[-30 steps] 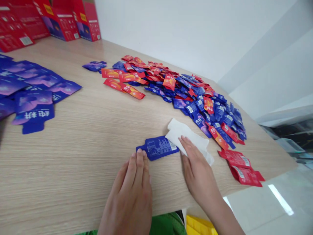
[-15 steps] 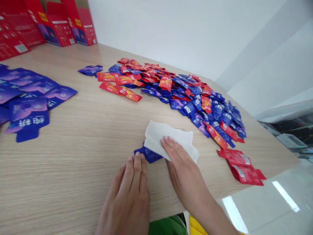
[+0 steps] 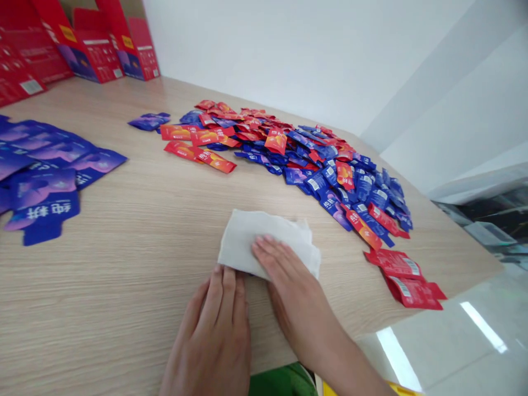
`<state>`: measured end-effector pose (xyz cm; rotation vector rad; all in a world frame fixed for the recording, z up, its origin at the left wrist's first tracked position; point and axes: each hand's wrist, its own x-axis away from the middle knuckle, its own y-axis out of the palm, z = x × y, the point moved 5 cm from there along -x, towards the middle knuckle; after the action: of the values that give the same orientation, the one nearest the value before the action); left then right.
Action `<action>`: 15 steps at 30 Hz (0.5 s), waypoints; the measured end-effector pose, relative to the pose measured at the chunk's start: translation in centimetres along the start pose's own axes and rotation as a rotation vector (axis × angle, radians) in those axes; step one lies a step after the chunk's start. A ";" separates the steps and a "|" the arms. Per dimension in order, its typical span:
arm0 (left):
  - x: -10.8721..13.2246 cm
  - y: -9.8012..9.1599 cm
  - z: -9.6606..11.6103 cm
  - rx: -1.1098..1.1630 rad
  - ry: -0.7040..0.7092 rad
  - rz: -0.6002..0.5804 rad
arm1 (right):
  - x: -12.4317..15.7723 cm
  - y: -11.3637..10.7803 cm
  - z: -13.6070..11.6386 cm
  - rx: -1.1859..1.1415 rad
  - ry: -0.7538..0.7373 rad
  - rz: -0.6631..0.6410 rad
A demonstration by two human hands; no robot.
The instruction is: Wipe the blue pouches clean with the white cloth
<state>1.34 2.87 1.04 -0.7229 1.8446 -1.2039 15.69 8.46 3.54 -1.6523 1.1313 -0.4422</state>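
Note:
A white cloth [image 3: 256, 236] lies flat near the front edge of the wooden table [image 3: 136, 258]. My right hand [image 3: 289, 291] presses on it with fingers stretched out flat. The blue sachet seen earlier is hidden under the cloth. My left hand [image 3: 214, 335] lies flat on the table, fingers together, its tips touching the cloth's near edge. Neither hand grips anything.
A big heap of red and blue sachets [image 3: 313, 159] spreads across the far right of the table. Two red sachets [image 3: 406, 280] lie by the right edge. Flat blue cartons [image 3: 45, 176] lie at the left. Red boxes [image 3: 91, 44] stand at the back left.
My right hand slid the white cloth leftward over the blue sachet, which is now fully covered. My left hand stayed in place at the sachet's near end.

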 end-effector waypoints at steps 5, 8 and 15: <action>0.2 -0.1 0.0 0.025 -0.022 0.014 | 2.4 -3.2 6.7 0.095 0.279 0.178; 0.1 -0.2 -0.1 0.038 -0.042 0.026 | 2.2 -3.5 5.1 -0.001 0.264 0.209; 0.2 0.2 -0.2 0.009 -0.004 0.019 | -0.2 -0.2 -1.1 -0.030 -0.063 -0.045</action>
<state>1.03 2.89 0.88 -0.7014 1.8383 -1.1970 14.85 8.01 4.19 -1.7094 1.0608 -0.4012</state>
